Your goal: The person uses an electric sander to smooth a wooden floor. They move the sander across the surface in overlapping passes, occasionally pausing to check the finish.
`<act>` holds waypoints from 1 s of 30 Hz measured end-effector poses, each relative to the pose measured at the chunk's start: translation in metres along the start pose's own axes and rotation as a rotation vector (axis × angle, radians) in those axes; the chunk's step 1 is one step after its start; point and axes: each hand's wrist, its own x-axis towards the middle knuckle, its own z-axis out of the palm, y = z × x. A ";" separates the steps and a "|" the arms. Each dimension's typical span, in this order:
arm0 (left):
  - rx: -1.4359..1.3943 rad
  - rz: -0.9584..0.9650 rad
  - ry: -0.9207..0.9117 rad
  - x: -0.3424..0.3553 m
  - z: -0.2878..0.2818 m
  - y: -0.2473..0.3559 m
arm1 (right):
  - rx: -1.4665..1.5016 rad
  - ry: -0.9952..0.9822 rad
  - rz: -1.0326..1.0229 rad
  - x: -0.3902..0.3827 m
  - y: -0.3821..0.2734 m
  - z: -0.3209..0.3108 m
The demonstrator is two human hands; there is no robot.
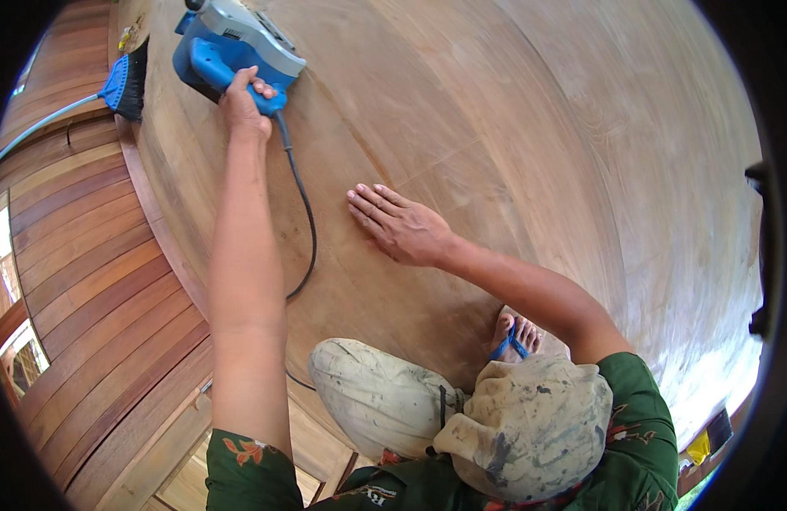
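My left arm reaches far forward, and my left hand (247, 102) is closed round the rear handle of a blue and grey belt sander (240, 53). The sander rests on a broad brown wooden surface (530, 170); its underside is hidden. From its handle a dark power cord (307, 204) curves back toward my knee. My right hand (400, 228) lies flat on the wood, palm down with fingers stretched out, to the right of the cord. It holds nothing.
A broom (125, 83) with a blue head and black bristles lies at the far left. Beside the surface runs reddish wooden planking (95, 238). My bent knee (368, 387) and sandalled foot (514, 339) are close by. Something yellow (698, 447) sits at lower right.
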 end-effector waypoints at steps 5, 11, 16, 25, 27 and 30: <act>-0.062 0.015 0.103 -0.011 0.003 -0.022 | 0.037 -0.004 -0.002 0.009 0.004 0.021; -0.058 0.022 0.097 -0.008 -0.002 -0.027 | 0.091 0.065 0.177 -0.008 -0.009 0.033; -0.045 0.021 0.073 -0.011 0.005 -0.021 | 0.053 -0.023 0.040 -0.013 -0.008 0.021; -0.059 0.002 0.071 -0.033 0.010 -0.021 | -0.058 -0.067 -0.059 0.001 -0.007 0.005; -0.062 -0.018 0.087 -0.040 0.015 -0.018 | 0.040 -0.096 -0.143 0.001 0.006 -0.017; -0.054 -0.065 0.107 -0.056 0.022 -0.009 | 0.533 -0.236 -0.089 -0.004 0.049 -0.068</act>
